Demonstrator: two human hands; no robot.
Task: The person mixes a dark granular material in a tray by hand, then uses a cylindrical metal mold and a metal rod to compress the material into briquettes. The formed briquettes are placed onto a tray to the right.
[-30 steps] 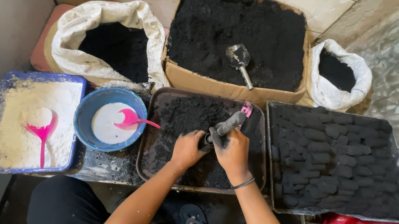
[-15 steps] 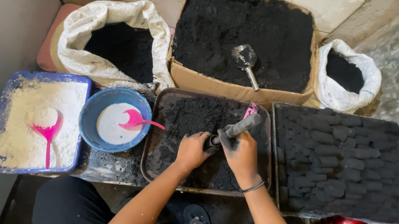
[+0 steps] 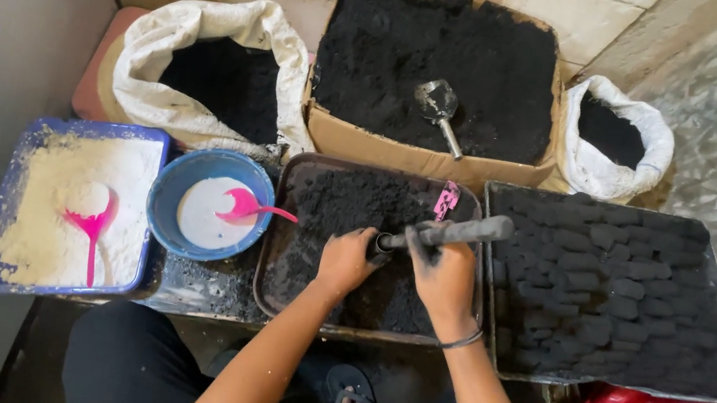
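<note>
Dark metal tube (image 3: 454, 234), soot-coated, lies nearly level over the brown tray (image 3: 275, 246) of loose black powder (image 3: 344, 204). Right hand (image 3: 445, 278) is clamped round its middle; left hand (image 3: 345, 262) closes over the near end (what sits under the palm is hidden). Tray on the right (image 3: 623, 287) is already mostly covered with pressed black briquettes, so much is done; plenty of powder remains here and in the cardboard box (image 3: 427, 160) behind.

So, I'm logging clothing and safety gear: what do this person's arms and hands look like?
Both forearms are bare, with no sleeves in view. No gloves: the left hand and right hand are smudged with black dust. A thin dark band circles the right wrist.
</note>
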